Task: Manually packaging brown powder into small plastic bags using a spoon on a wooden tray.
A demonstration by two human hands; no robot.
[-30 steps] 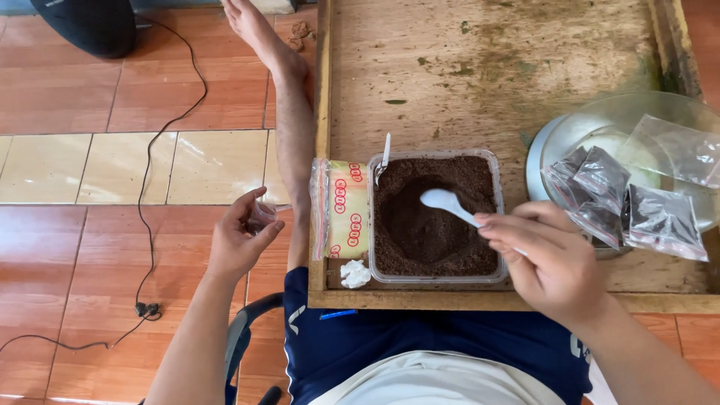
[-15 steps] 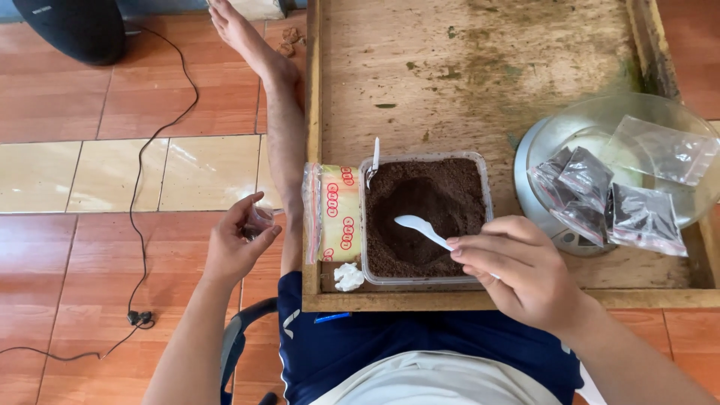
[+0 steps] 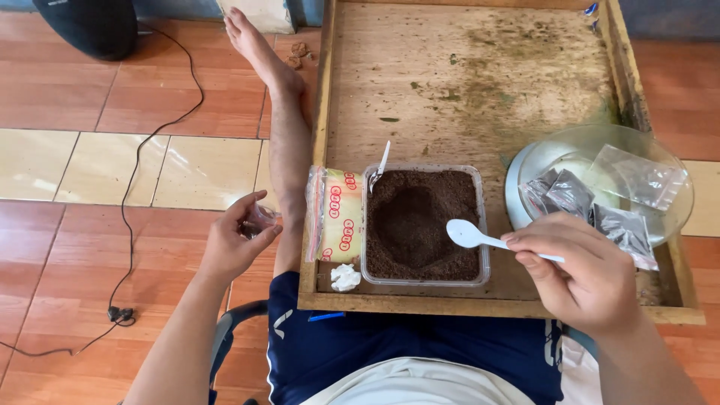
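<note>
From the head view, I am seeing my right hand point(image 3: 589, 281), fingers closed on a white spoon point(image 3: 480, 237), hovering over the right rim of the brown-powder tub point(image 3: 423, 223) at centre frame. My left hand point(image 3: 236, 244) is pinching a small clear bag point(image 3: 260, 220) over open floor, left of the wooden tray point(image 3: 480, 90).

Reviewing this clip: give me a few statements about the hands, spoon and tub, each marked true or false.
1. The right hand holds a white plastic spoon. True.
2. The spoon's bowl is buried in the brown powder. False: it is above the powder, near the right rim of the clear tub.
3. The left hand pinches a small clear bag over the tiled floor. True.
4. The glass bowl on the right is empty. False: it holds small bags, some with dark powder.
5. A second spoon leans in the tub's far left corner. True.
</note>
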